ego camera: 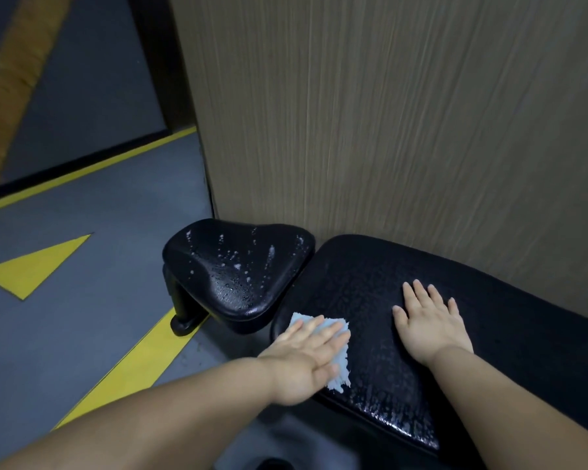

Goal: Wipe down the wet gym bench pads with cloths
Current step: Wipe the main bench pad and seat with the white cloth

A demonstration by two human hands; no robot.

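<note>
Pressing my left hand (306,361) flat, fingers straight, on a pale blue cloth (342,378) at the near left corner of the long bench pad (370,266), I see wet streaks along the pad's near edge. My right hand (431,323) lies spread, palm down, on the pad's middle. Just beside the pad's left end, the smaller seat pad (231,266) carries droplets

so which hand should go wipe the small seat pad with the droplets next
Left, probably. The left hand presses the cloth flat and lies beside the small seat pad; the right hand rests bare on the long pad.
</note>
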